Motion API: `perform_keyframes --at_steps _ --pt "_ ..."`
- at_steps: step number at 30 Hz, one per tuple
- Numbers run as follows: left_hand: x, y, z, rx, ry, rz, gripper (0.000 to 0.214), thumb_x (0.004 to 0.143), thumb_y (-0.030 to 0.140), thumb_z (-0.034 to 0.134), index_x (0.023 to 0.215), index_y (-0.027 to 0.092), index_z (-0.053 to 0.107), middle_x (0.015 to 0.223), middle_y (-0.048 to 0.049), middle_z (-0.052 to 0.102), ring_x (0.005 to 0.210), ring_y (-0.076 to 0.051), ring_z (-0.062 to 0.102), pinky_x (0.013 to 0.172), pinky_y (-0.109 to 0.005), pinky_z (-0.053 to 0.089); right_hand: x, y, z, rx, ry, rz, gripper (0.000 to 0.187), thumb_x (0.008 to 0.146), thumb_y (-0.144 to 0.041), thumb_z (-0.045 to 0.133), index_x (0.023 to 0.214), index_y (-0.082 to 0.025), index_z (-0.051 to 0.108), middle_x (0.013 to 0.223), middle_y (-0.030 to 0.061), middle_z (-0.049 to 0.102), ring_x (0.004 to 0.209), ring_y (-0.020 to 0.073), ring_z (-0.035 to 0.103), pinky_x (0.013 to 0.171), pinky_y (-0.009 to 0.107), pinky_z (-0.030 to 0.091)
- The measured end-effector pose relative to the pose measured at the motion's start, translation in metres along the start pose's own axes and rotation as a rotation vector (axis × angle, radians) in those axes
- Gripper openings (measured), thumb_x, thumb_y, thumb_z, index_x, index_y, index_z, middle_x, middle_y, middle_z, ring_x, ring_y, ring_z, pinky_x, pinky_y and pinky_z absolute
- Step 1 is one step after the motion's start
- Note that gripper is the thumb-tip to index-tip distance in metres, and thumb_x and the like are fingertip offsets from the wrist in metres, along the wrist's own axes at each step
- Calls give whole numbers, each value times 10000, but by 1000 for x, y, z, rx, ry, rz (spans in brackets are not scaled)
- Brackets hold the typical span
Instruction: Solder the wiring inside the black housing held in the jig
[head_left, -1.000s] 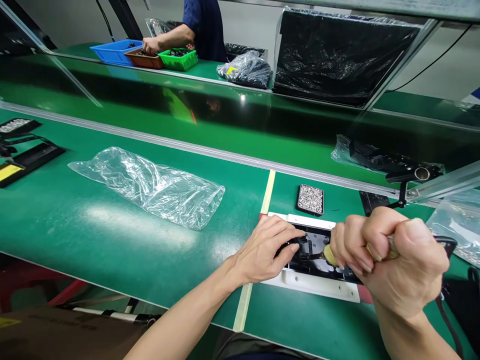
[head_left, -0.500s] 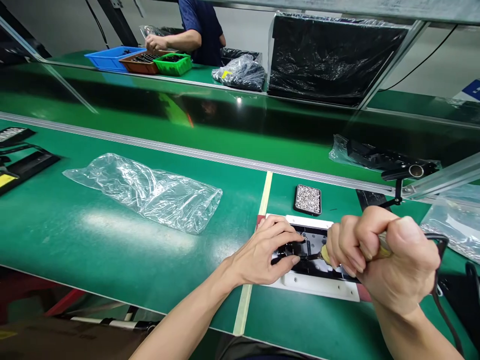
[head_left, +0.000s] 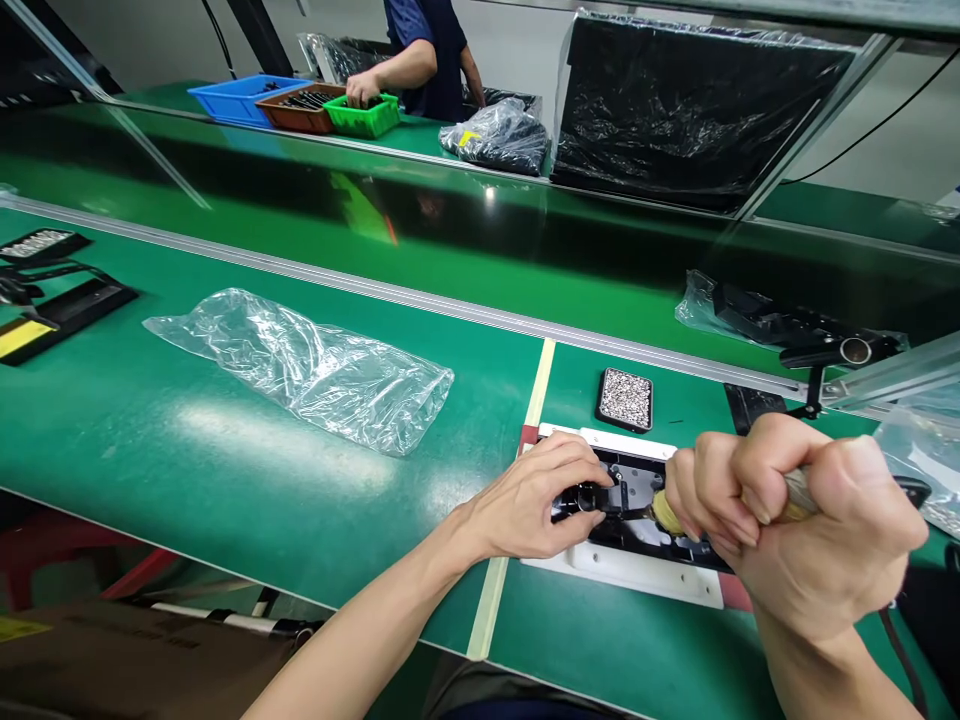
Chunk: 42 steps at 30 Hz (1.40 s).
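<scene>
A white fixture (head_left: 626,574) with a black assembly (head_left: 637,500) in its recess lies on the green belt in front of me. My left hand (head_left: 536,500) is closed in a pinch on a small black part (head_left: 594,497) at the assembly's left side. My right hand (head_left: 802,525) is a fist wrapped round a powered screwdriver (head_left: 664,512), tilted with its yellowish nose and bit pointing left and down onto the assembly beside the pinched part. A cable (head_left: 900,650) trails from the tool at the right.
A small black tray of screws (head_left: 625,399) sits just behind the fixture. A crumpled clear plastic bag (head_left: 300,365) lies to the left, black parts (head_left: 52,300) at the far left, bagged parts (head_left: 780,325) at right. Another person (head_left: 420,60) reaches into bins (head_left: 300,105) across the belt.
Both hands stay on the fixture and keep their grips. The view shifts slightly. The person across the belt has moved a hand from the brown bin to the green one.
</scene>
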<state>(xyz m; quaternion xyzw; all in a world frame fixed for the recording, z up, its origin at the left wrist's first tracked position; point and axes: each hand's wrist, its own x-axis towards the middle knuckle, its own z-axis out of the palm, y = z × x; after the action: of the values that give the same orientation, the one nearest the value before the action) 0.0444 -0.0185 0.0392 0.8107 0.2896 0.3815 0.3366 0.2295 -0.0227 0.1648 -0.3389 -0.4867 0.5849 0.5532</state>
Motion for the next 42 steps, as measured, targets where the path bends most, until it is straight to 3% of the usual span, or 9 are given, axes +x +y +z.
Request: perform_keyframes --at_steps 10,37,42 --pt "3 2 2 21 0 -10 305 954 324 645 1213 166 678 1176 -73 687 1203 -195 594 1104 -366 501 0 -7 -3 -15 -57 -5 590 949 -568 576 548 -175 397 403 -18 316 352 97 318 358 241 351" --pt "4 2 5 62 -9 -29 214 950 290 651 1135 197 705 1118 -61 677 1205 -192 577 1050 -330 516 5 -10 3 -13 67 49 568 869 -522 608 477 -168 401 353 -7 307 302 103 307 313 244 330" --pt "4 3 5 82 -2 -26 218 963 301 636 1138 189 703 1115 -57 672 1206 -188 576 1050 -321 514 6 -12 4 -54 36 63 578 871 -546 571 479 -164 383 352 -7 322 301 111 305 317 262 341"
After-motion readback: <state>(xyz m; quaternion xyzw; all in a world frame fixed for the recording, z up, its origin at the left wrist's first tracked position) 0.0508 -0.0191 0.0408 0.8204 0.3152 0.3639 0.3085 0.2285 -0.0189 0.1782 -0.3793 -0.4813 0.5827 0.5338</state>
